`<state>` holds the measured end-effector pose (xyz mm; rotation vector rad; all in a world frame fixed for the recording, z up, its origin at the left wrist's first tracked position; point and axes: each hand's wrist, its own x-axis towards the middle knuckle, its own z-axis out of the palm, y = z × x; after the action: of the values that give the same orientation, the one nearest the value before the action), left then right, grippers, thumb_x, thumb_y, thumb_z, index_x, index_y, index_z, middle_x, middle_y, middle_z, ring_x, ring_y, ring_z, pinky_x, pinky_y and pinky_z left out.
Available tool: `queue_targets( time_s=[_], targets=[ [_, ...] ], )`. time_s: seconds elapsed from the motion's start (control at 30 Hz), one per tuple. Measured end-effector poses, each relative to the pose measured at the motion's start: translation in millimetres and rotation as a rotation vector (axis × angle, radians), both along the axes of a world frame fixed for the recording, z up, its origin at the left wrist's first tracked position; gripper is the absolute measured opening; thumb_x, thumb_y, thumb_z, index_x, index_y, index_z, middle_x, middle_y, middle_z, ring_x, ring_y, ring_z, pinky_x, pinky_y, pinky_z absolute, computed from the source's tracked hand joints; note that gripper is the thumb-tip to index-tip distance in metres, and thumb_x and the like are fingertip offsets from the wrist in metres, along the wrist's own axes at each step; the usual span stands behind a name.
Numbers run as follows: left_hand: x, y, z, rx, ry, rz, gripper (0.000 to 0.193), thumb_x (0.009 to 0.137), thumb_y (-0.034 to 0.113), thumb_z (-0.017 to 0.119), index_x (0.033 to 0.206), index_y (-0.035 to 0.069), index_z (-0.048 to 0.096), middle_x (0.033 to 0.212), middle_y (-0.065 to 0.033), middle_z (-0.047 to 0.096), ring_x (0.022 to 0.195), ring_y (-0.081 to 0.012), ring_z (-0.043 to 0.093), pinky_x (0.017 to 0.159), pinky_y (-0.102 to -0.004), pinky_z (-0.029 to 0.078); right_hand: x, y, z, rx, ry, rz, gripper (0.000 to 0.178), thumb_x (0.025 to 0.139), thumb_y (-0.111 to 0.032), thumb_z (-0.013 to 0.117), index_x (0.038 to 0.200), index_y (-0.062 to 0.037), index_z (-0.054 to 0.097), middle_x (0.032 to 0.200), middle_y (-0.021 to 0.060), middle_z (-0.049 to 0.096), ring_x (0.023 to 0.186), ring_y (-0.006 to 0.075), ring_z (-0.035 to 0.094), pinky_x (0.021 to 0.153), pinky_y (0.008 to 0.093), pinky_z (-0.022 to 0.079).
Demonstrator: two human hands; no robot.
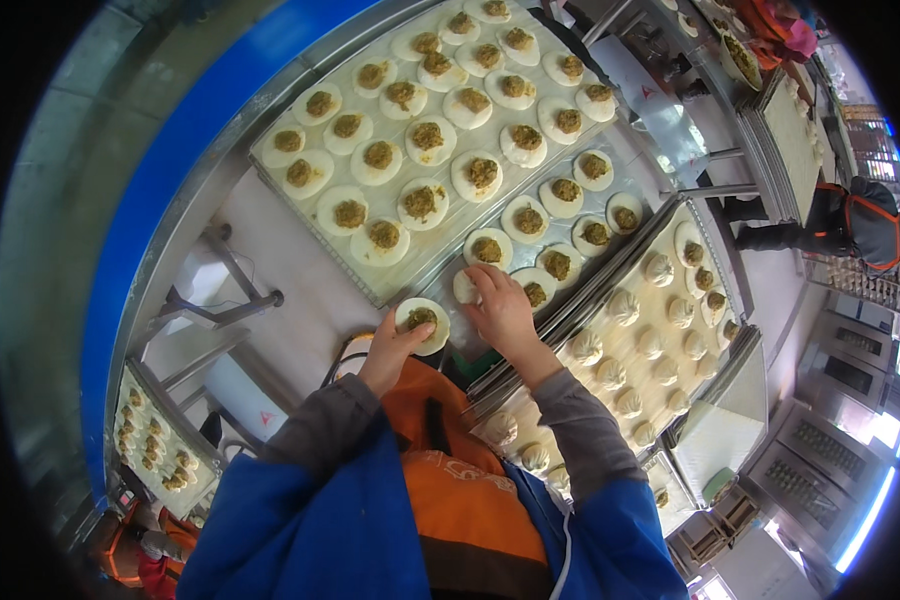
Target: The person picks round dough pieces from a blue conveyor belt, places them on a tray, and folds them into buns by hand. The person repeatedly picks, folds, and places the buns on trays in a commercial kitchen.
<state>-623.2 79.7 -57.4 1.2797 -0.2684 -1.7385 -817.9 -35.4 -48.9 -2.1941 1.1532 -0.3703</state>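
My left hand (395, 355) is closed on the edge of a round dough wrapper (433, 337), which lies flat with a heap of brown-green filling on it. Just to its right, my right hand (503, 311) has its fingers and thumb bent around a second dough wrapper (464, 287). Those fingers cover much of this wrapper, and I cannot make out any filling on it. Beyond my right hand, several filled open wrappers (526, 219) lie in rows on the metal tabletop (448, 262).
A large tray (270, 160) with rows of filled open wrappers spans the far side. At right, a stack of trays carries pleated buns (624, 307) and a few open wrappers. Another tray (192, 487) stands at lower left. A person (860, 222) stands at far right beside racks.
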Motion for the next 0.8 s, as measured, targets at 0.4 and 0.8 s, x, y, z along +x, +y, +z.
queue_targets(
  time_s=[0.4,0.8],
  targets=[
    [-40.6,4.2,83.4,-0.179,-0.092,-0.091,0.038,0.098,0.014,0.068,0.13,0.004,0.052,0.117,-0.0047,0.062,0.105,-0.0117,0.061,0.087,-0.0273,0.052,-28.4,70.5,66.2,0.835,-0.6,-0.393,0.021,0.101,-0.015,0.065,0.112,0.0022,0.067,0.09,-0.0004,0.068,0.078,0.0044,0.058,0.07,0.0216,0.049],
    [-95.5,16.1,105.5,-0.22,-0.121,-0.459,0.036,0.099,0.012,0.066,0.131,0.003,0.053,0.112,-0.0045,0.063,0.101,-0.0116,0.062,0.078,-0.0261,0.055,-82.3,120.5,115.0,0.28,-0.429,-0.55,0.016,0.087,-0.001,0.073,0.102,-0.0016,0.068,0.089,0.0095,0.066,0.082,0.0206,0.067,0.071,0.0334,0.054]
  ],
)
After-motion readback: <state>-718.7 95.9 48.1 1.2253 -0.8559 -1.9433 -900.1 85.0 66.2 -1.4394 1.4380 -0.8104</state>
